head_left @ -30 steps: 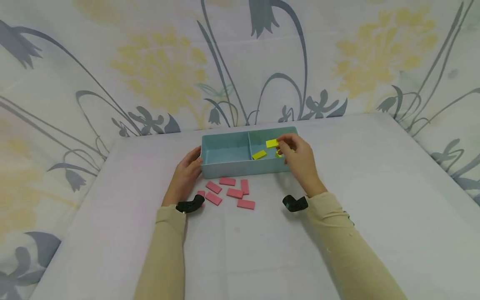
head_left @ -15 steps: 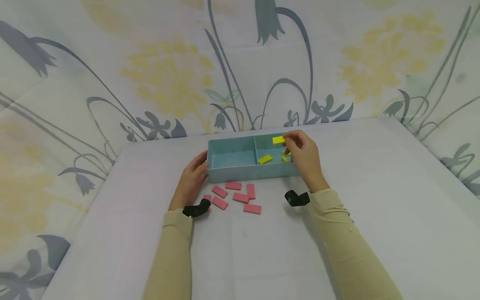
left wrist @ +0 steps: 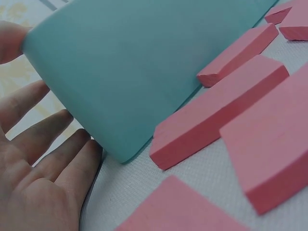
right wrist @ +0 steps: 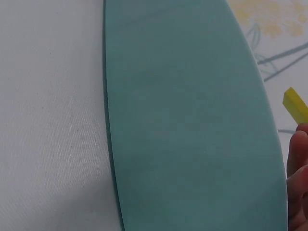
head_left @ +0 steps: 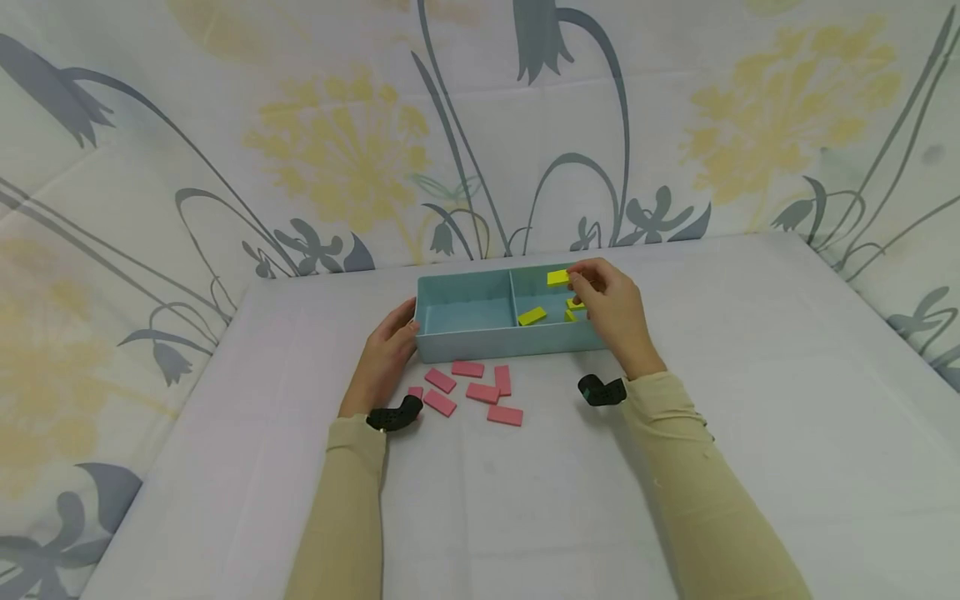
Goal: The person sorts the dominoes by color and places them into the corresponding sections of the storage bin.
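A light teal box [head_left: 495, 342] with two compartments stands on the table. My left hand [head_left: 381, 362] rests against its left end; in the left wrist view the fingers [left wrist: 45, 130] reach fairly straight along the end wall, the thumb at the top corner. My right hand [head_left: 617, 317] pinches a yellow block [head_left: 557, 277] by one end, above the right compartment. Below it, a yellow block [head_left: 532, 317] lies near the divider, with more yellow blocks [head_left: 571, 316] partly hidden by the hand. The left compartment [head_left: 468, 312] holds nothing.
Several flat pink blocks [head_left: 482, 392] lie scattered on the white cloth in front of the box, some close to the left wrist. Two of them overlap. Behind the table hangs a flower-patterned cloth [head_left: 480, 125].
The whole head view has shifted slightly. My right hand keeps the yellow block over the right compartment, a little higher and farther back than a second ago. The left hand stays at the box end.
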Demonstrator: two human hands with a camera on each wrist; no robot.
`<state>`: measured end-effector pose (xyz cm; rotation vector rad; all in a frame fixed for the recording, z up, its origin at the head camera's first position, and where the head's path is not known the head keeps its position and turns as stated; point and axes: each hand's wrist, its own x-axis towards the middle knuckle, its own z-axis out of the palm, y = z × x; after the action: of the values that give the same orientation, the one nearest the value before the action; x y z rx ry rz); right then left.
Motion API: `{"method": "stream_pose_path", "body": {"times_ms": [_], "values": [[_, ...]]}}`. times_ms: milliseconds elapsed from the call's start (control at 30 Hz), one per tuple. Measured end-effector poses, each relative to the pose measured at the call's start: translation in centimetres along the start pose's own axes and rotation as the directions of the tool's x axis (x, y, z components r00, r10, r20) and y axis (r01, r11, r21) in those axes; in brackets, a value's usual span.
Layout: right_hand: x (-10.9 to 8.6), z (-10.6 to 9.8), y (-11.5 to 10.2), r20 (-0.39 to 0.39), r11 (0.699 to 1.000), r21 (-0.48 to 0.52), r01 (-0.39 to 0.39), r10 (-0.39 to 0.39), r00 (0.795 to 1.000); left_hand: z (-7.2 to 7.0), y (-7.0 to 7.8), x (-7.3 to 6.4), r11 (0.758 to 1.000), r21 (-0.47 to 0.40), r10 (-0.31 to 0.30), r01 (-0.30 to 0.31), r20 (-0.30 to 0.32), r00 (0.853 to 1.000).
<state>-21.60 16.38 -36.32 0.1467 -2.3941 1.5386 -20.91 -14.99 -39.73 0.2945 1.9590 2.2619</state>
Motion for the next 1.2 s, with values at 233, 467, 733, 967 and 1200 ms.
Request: {"method": "stream_pose_path", "body": {"times_ms": [233, 467, 733, 967, 1200], "values": [[0.3, 0.0, 0.1, 0.057, 0.999, -0.052, -0.012, 0.015, 0.998, -0.1, 0.1, 0.0, 1.0, -0.003, 0.015, -0.015, 0.001, 1.0], [0.5, 0.3, 0.1, 0.07, 0.991, -0.135, 0.01, -0.001, 0.998, -0.2, 0.1, 0.1, 1.0, 0.009, 0.002, -0.002, -0.012, 1.0], [0.7, 0.9, 0.0, 0.057, 0.968, -0.25, 0.026, -0.012, 0.998, -1.0, -0.9, 0.6, 0.999, -0.031, 0.014, -0.015, -0.014, 1.0], [0.6, 1.3, 0.1, 0.081, 0.932, -0.357, 0.063, -0.037, 0.996, -1.4, -1.5, 0.9, 1.0, -0.015, 0.013, -0.013, -0.034, 0.999], [0.6, 1.1, 0.5, 0.106, 0.916, -0.397, 0.049, -0.007, 0.994, -1.1, -1.7, 1.0, 0.999, -0.045, 0.012, -0.013, -0.023, 1.0]]}}
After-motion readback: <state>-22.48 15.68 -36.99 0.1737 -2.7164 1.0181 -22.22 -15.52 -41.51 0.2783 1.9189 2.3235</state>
